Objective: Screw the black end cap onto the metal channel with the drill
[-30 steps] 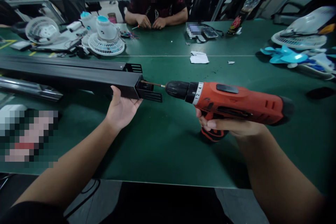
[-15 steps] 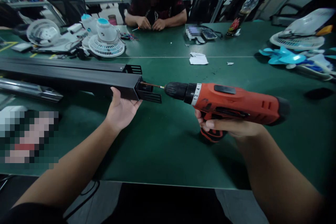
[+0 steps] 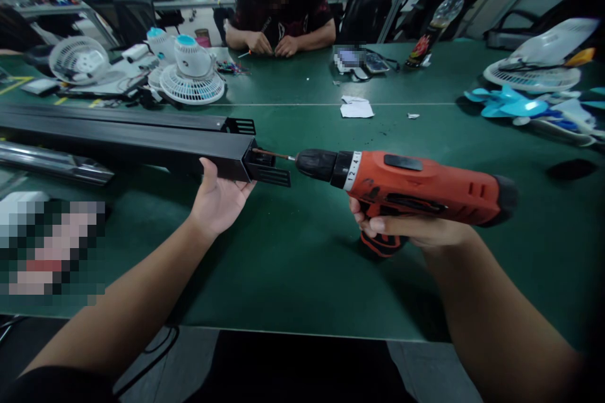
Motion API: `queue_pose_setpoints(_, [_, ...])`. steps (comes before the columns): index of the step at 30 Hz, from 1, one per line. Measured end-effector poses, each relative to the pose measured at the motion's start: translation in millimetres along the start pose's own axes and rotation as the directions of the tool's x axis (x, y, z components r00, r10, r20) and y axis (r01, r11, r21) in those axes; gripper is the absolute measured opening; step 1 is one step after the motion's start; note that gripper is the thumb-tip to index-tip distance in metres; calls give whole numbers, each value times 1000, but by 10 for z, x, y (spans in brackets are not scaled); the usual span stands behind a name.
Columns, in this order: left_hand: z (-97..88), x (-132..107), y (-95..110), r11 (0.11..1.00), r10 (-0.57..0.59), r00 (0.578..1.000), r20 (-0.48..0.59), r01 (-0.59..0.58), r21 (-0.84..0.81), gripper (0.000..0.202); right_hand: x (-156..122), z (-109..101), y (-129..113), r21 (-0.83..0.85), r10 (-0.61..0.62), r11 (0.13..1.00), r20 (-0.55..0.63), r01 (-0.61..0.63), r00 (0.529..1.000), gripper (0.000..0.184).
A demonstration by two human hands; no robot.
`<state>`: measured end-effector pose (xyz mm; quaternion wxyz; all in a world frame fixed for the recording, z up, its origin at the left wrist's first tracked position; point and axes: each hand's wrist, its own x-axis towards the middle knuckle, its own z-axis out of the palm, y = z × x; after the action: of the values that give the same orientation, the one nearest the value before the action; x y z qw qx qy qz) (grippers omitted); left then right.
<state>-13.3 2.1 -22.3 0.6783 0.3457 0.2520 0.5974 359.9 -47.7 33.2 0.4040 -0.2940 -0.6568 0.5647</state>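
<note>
My left hand (image 3: 220, 201) holds the end of a long black square tube (image 3: 189, 148) from below, thumb up on its near side. Slotted black tabs stick out past the tube's open end. Gripped in my right hand (image 3: 401, 227) is an orange and black cordless drill (image 3: 425, 182), pointing left. Its long thin bit (image 3: 274, 153) reaches into the open end of the tube; the tip is hidden there. Behind lies a second black tube (image 3: 189, 118) with a similar slotted end.
A shiny metal profile (image 3: 51, 160) lies at the left. Beyond are white fan parts (image 3: 191, 69), a paper scrap (image 3: 357, 107) and a bottle (image 3: 437, 25). Blue fan blades (image 3: 508, 102) rest at the right. Across the green table (image 3: 302, 277) a person (image 3: 283, 6) works with both hands.
Hardly anything differs: the drill has shifted a few pixels left, and its bit stays in the tube end. My left hand keeps its place.
</note>
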Motion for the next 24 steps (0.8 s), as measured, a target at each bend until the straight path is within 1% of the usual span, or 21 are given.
queue_pose_setpoints(6, [-3, 0, 3, 1000, -9, 1000, 13, 10, -30, 86, 10, 6, -8, -6, 17, 1000, 11, -16, 1000, 20])
queue_pose_setpoints(9, [2, -5, 9, 1000, -12, 1000, 9, 12, -20, 85, 10, 4, 1, -7, 4, 1000, 1, -4, 1000, 19])
queue_pose_setpoints(14, [41, -10, 11, 1000, 1, 1000, -2, -1, 16, 84, 17, 7, -1, -1, -25, 1000, 23, 25, 999, 16])
queue_pose_setpoints(17, [47, -8, 7, 999, 11, 1000, -24, -10, 42, 82, 28, 19, -13, 17, -19, 1000, 31, 19, 999, 17])
queue_pose_setpoints(20, [35, -4, 7, 999, 0, 1000, -30, 1, 38, 80, 33, 33, -25, 18, 3, 1000, 9, -3, 1000, 17])
queue_pose_setpoints(24, [24, -3, 13, 1000, -11, 1000, -18, 12, 18, 80, 28, 32, -22, 21, -22, 1000, 15, 22, 1000, 17])
